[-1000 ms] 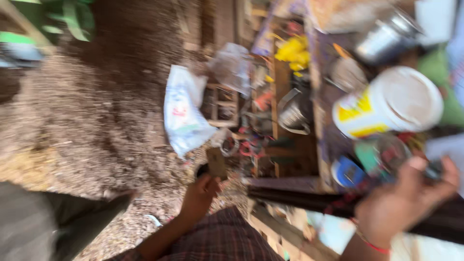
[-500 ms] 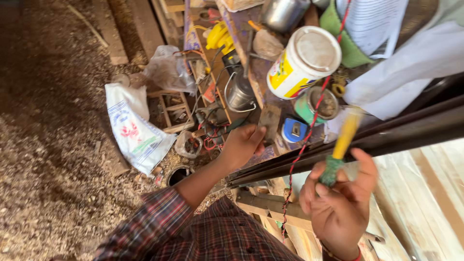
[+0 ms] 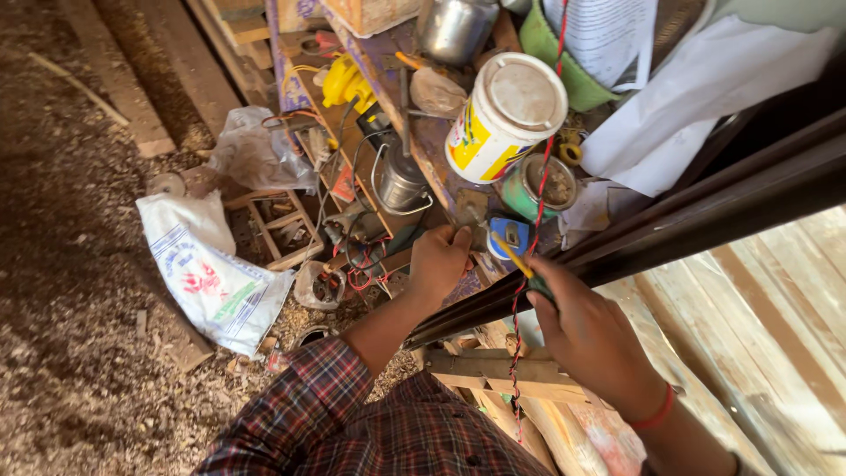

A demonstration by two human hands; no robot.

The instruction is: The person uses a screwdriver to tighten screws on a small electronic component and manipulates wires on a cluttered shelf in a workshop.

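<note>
Risk: right hand [image 3: 586, 339] grips yellow-handled screwdriver [image 3: 526, 269] beside red cord [image 3: 529, 247]; snagging likely
Left hand [image 3: 438, 262]: clenched on tabletop [image 3: 432, 145] edge; crowded white tub [image 3: 504, 115] may topple

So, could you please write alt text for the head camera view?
The right hand grips a yellow-and-green tool beside a red twisted cord, while the left hand rests on a cluttered workbench near a white bucket.

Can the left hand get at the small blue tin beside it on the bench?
Probably yes: the left hand rests close to the blue tin, with nothing visible between them.
</note>
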